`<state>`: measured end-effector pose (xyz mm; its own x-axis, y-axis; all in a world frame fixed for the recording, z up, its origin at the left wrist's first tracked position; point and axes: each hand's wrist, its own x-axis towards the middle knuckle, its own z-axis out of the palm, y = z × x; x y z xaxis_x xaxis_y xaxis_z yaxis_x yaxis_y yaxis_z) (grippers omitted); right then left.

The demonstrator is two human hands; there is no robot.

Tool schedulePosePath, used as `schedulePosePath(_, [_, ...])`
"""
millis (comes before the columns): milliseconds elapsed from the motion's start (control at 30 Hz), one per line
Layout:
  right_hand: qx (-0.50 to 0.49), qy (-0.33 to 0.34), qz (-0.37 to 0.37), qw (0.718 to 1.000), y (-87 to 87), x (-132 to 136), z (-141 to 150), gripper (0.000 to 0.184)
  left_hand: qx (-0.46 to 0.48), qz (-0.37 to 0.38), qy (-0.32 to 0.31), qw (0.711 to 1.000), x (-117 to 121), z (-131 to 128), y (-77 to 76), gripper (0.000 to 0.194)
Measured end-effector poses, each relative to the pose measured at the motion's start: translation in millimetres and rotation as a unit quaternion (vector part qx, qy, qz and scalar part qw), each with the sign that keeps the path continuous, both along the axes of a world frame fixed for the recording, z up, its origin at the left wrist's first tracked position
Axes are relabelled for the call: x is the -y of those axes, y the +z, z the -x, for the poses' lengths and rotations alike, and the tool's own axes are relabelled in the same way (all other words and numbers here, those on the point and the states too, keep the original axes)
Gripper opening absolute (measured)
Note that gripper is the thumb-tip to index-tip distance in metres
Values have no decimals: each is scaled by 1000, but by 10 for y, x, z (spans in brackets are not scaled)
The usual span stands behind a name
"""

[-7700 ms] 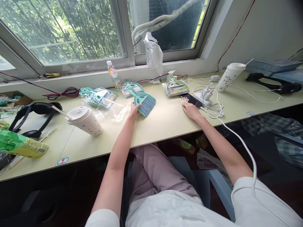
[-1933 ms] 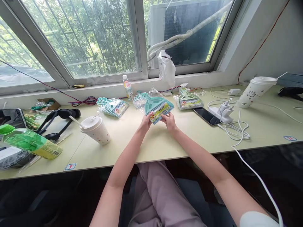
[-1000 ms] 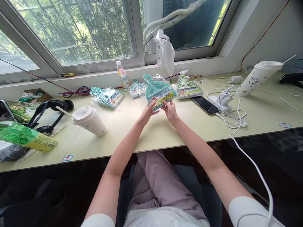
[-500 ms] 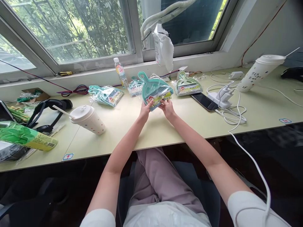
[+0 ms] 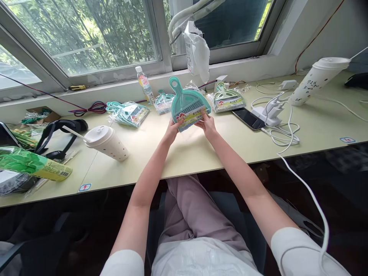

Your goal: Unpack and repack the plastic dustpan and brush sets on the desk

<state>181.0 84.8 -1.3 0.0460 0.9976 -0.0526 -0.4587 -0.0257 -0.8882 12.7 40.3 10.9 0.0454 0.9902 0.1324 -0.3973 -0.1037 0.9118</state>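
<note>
Between my two hands is a teal mini dustpan and brush set (image 5: 186, 100) in a clear wrapper with a yellow label, its handle pointing up and away. My left hand (image 5: 173, 129) grips the lower left corner, thumb on the front. My right hand (image 5: 207, 124) grips the lower right edge, thumb over the label. More wrapped sets lie on the table: a stack of teal sets (image 5: 128, 114) to the left, a teal set (image 5: 164, 102) just behind, and a green set (image 5: 228, 100) to the right.
A lidded paper cup (image 5: 106, 142) and a green bottle (image 5: 34, 165) are at the left. A small bottle (image 5: 144, 85) stands by the window. To the right are a phone (image 5: 248, 118), a power strip with white cables (image 5: 268, 114) and a tall cup (image 5: 317, 81).
The held dustpan set has turned to face me more squarely and its handle sits slightly higher. My right thumb has shifted onto the label. The view has tilted slightly.
</note>
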Motion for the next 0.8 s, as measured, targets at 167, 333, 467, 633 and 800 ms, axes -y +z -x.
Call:
schedulePosePath(167, [-16, 2, -39, 999, 15, 44, 46, 37, 3, 4, 31, 1000, -2, -15, 18, 53])
schedulePosePath(333, [-34, 72, -89, 993, 38, 144, 172, 37, 21, -13, 56, 998, 10, 52, 64, 51])
schedulePosePath(467, [-63, 54, -95, 992, -41, 137, 237, 47, -21, -18, 20, 999, 6, 90, 17, 55])
schedulePosePath(633, [-53, 51, -83, 994, -126, 21, 166, 44, -52, -19, 9, 998, -13, 53, -62, 63])
schedulePosePath(800, [-56, 84, -122, 987, -78, -12, 109, 50, -60, -25, 19, 998, -19, 48, -62, 65])
